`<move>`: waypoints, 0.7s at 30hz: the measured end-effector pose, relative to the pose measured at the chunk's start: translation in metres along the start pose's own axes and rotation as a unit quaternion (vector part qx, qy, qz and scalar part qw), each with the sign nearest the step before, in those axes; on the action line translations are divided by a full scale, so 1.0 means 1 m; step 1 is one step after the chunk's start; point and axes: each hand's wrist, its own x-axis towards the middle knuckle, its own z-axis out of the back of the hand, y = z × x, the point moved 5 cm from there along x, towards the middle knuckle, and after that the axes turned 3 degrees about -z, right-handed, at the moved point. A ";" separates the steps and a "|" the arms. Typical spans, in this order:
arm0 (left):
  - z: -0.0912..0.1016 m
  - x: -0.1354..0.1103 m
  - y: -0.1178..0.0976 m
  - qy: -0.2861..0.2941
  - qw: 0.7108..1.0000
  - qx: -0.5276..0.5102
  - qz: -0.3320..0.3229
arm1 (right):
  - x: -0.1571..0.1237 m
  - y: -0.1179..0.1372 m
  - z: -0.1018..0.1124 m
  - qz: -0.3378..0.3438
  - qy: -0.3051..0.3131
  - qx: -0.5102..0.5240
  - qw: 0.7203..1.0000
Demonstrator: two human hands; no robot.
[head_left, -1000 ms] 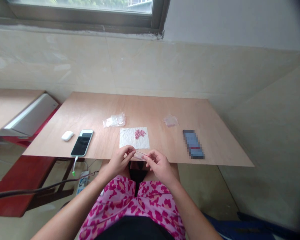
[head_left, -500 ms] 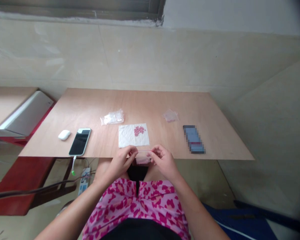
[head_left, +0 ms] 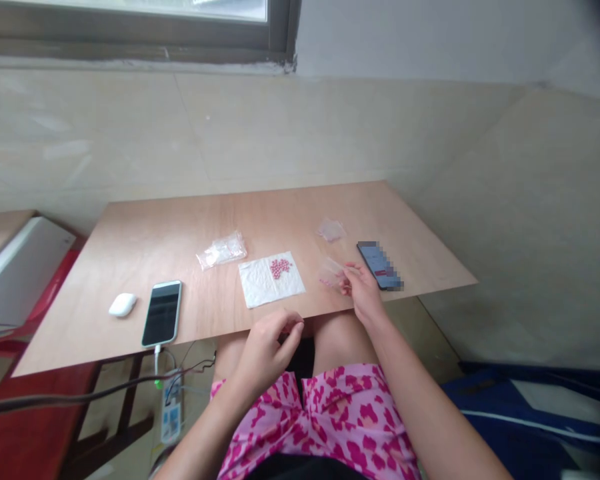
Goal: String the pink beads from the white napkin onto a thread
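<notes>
- Head view: the right hand (head_left: 357, 283) is out over the near part of the table (head_left: 410, 220), thumb and fingers pinched on a clear bag (head_left: 331, 272) at its right side. Pink shows low in the bag, apparently beads; whether it touches the wood, I can't tell.
- Same view, left hand (head_left: 275, 343): it hangs at the near edge, fingers curled, thumb and forefinger together at the tips, nothing visible between them.
- Pink beads (head_left: 281, 269) sit heaped on a white sheet (head_left: 255, 288), left of the held bag. A second small bag (head_left: 331, 231) lies just beyond it, the dark phone (head_left: 379, 267) just beside the right hand, and a clear packet (head_left: 223, 251) farther left.
- Handling, by my reckoning: the bag is feather-light, limp and slick, so a fingertip pinch on the upper rim suits it best; squeezing the body could buckle it. The beads look hard, light and quick to roll.
</notes>
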 end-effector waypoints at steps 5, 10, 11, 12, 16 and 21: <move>0.005 0.001 0.011 -0.005 1.000 0.002 -0.003 | 0.045 0.022 -0.012 0.007 -0.028 0.053 0.998; 0.028 0.007 0.043 -0.079 0.996 0.034 -0.003 | 0.081 0.061 -0.016 0.081 -0.047 -0.144 0.985; 0.035 0.010 0.052 -0.092 0.994 0.051 0.002 | 0.082 0.064 -0.016 0.091 -0.044 -0.176 0.979; 0.043 0.013 0.062 -0.106 0.991 0.077 0.003 | 0.081 0.066 -0.015 0.107 -0.038 -0.209 0.971; 0.088 0.035 0.102 -0.157 0.956 0.247 0.001 | 0.047 0.055 -0.019 0.253 0.037 -0.380 0.889; 0.143 0.080 0.167 -0.129 0.896 0.404 0.131 | -0.013 0.008 -0.015 0.260 0.157 -0.395 0.867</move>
